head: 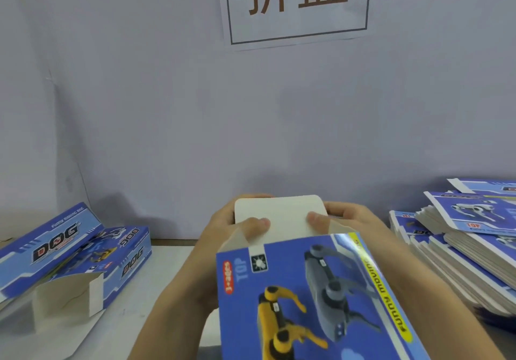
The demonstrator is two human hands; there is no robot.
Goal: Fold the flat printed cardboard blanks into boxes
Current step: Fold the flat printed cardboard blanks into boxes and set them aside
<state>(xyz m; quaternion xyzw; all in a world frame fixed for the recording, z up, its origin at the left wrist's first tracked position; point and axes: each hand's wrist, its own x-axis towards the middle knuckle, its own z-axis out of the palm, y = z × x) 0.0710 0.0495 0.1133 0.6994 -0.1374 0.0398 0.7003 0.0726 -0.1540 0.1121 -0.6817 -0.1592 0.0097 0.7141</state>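
Low in the middle of the view, a blue printed box [312, 298] showing a yellow and a grey robot dog is held up off the tabletop [167, 259] by both hands. Its far end faces the wall, and a plain white end flap [280, 217] with rounded corners stands up from that end. The left hand [223, 228] wraps the left side of the flap, its thumb pressed flat on the flap's near face and its fingers [251, 196] curled behind the top edge. The right hand [351, 221] mirrors this on the right side, thumb on the flap's face and the rest of the hand curled behind, so both hands pinch the flap. A small side flap sticks out at the box's left corner, just below the left thumb.

On the left part of the tabletop lie folded boxes [72, 250] of the same blue print, leaning on one another, one with its white end flaps open toward the camera. On the right, well apart from the held box, sits a tall, loosely fanned stack of flat blanks [460, 245]. A paper sign [296, 5] with two large brown characters hangs on the pale wall above.
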